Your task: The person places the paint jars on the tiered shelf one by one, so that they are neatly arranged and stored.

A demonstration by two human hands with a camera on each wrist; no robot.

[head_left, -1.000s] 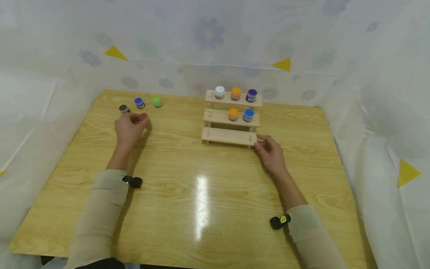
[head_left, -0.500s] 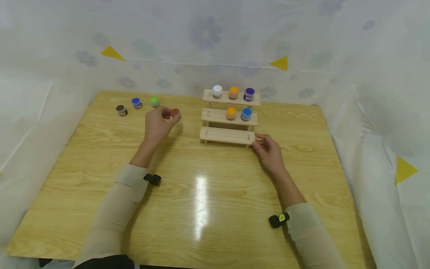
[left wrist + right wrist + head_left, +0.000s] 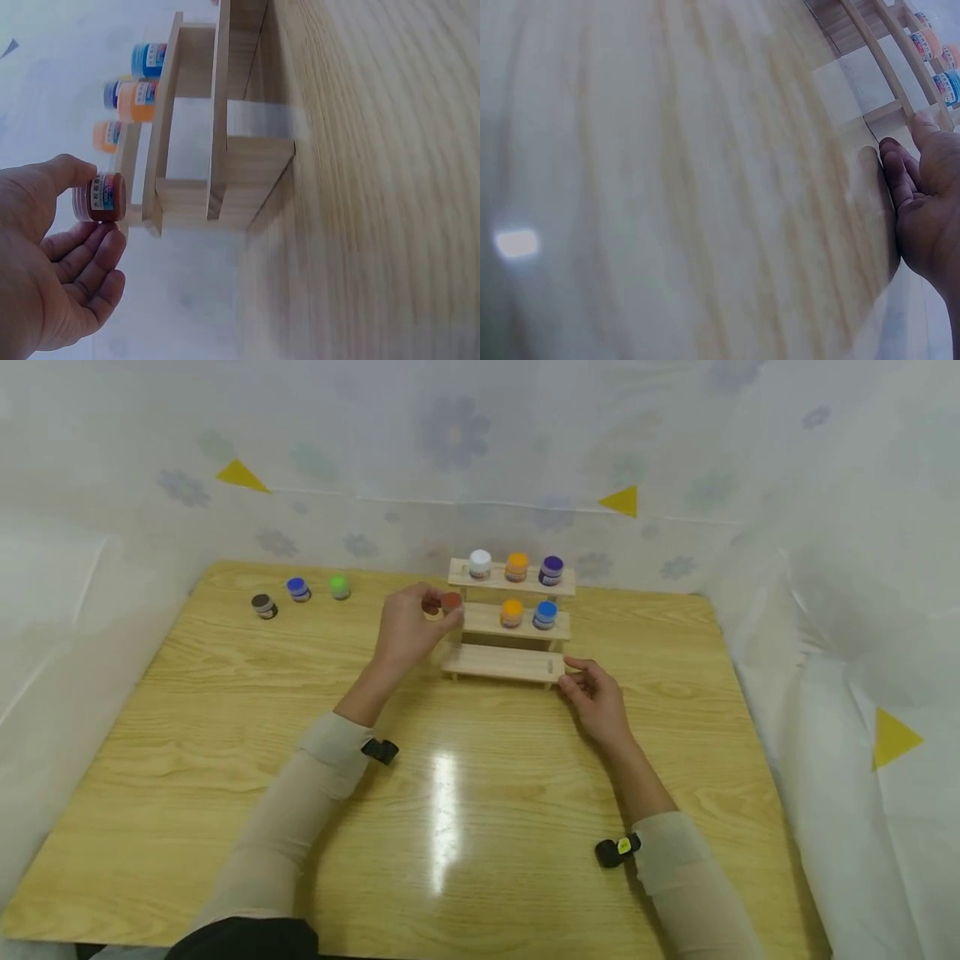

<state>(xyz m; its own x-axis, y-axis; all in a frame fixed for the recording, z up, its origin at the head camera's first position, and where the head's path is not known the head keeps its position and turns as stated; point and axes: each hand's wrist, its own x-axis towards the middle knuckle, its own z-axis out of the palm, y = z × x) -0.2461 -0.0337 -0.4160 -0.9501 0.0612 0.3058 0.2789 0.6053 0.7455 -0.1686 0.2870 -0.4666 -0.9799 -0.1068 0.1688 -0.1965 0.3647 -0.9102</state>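
Note:
In my left hand point(image 3: 407, 628) is a small paint jar point(image 3: 106, 196) with reddish-brown paint, pinched between thumb and fingers. It hovers at the left end of the middle step of a three-step wooden display stand point(image 3: 501, 662). My right hand point(image 3: 604, 703) holds the right end of the lowest step with thumb and forefinger. On the top step are a white jar point(image 3: 480, 564), an orange jar point(image 3: 517, 567) and a dark purple jar point(image 3: 551, 570). The middle step carries another orange jar point(image 3: 512, 613) and a blue jar point(image 3: 545, 615).
At the table's back left stand a black-lidded jar point(image 3: 264, 606), a blue-lidded jar point(image 3: 298, 589) and a green jar point(image 3: 340, 587). The wood-grain table point(image 3: 517, 802) is bordered by pale flowered sheeting point(image 3: 360, 435) behind and at both sides.
My left hand has carried the reddish-brown jar rightward from beside the jars at back left to the stand. The right hand has stayed at the lowest step's end.

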